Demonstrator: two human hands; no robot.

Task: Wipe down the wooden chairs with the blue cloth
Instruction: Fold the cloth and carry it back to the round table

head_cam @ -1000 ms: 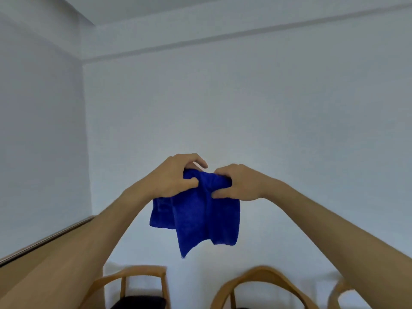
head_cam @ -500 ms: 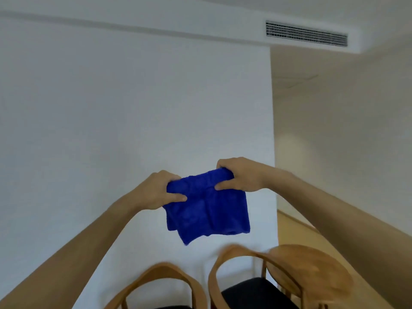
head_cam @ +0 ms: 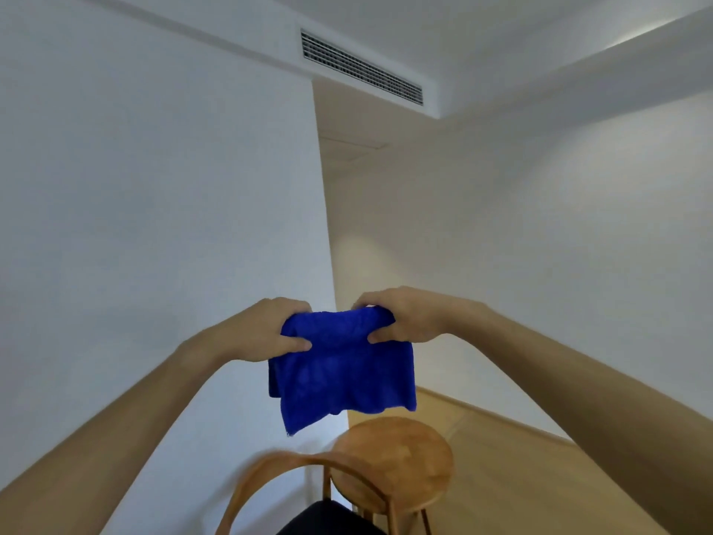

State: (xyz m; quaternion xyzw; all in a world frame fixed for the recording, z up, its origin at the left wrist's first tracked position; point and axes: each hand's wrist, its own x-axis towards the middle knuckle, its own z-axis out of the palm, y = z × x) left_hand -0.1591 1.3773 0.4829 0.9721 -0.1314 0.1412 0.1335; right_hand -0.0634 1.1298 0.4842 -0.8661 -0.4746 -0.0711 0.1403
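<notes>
Head view: blue cloth (head_cam: 343,372) pinched between both hands, left hand (head_cam: 266,334), right hand (head_cam: 405,316).

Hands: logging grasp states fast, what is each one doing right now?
Left hand: gripping the top left edge of the blue cloth.
Right hand: gripping the cloth's top right edge; the cloth hangs in the air between them.

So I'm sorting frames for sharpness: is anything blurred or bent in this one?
Head view: the curved wooden chair back is motion-smeared, the blue terry cloth slightly soft; wide-angle bends the white wall's corner edge; light is even, no glare.
</notes>
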